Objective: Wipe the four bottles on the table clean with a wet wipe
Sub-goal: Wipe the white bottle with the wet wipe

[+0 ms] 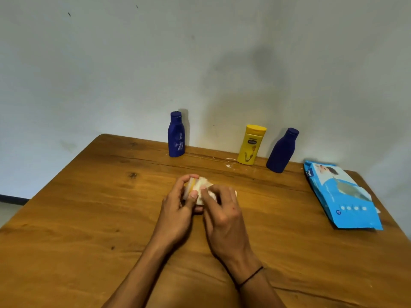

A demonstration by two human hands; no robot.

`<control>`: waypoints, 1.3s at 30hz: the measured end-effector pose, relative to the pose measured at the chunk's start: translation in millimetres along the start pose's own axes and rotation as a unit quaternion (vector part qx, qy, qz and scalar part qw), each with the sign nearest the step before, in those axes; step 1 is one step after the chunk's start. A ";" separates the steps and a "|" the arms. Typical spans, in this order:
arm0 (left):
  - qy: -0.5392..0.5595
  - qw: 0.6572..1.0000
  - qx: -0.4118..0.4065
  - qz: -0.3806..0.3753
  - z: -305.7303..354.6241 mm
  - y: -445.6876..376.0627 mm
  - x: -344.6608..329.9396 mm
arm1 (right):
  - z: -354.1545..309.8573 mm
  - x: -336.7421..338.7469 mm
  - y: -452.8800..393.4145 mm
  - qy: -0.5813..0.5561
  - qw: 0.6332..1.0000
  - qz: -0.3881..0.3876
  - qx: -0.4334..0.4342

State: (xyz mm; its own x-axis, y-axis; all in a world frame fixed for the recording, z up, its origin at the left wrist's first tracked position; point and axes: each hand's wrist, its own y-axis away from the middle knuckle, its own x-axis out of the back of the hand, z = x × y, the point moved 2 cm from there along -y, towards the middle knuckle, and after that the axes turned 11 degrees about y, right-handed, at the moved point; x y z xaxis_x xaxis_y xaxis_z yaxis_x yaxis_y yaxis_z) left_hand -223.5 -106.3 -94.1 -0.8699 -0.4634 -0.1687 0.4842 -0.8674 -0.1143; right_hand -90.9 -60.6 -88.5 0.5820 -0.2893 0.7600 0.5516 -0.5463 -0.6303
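Observation:
At the middle of the wooden table (89, 207), my left hand (178, 210) grips a small pale bottle with a yellow band (190, 186); most of it is hidden by my fingers. My right hand (222, 214) presses a white wet wipe (205, 192) against that bottle, fingers curled over the wipe. Along the back edge by the wall stand three bottles: a dark blue bottle (176, 135) on the left, a yellow bottle (251, 145) in the middle, and a second dark blue bottle (282, 151) to its right.
A blue pack of wet wipes (340, 196) lies flat near the table's right edge. White specks (229, 165) dot the wood in front of the yellow bottle. A grey wall rises directly behind the bottles.

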 end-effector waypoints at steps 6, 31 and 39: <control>0.024 0.999 0.012 0.024 -3.9 -4.2 7.3 | 11.7 0.2 5.2 0.002 0.997 0.009 -0.080; -0.031 0.995 -0.016 -0.096 10.8 3.8 4.7 | 20.8 6.4 -1.8 -0.090 0.988 0.066 -0.109; -0.082 0.991 -0.050 -0.092 12.0 2.9 6.7 | 20.2 3.1 -1.0 -0.075 0.992 0.023 -0.103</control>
State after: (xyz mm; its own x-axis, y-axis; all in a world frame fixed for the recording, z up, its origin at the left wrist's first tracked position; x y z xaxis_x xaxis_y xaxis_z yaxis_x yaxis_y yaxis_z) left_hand -229.0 -114.2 -83.9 -0.9439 -0.3293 0.0239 0.3158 -0.9217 -0.2253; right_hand -77.6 -45.1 -88.7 0.6944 -0.2049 0.6898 0.3987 -0.6884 -0.6059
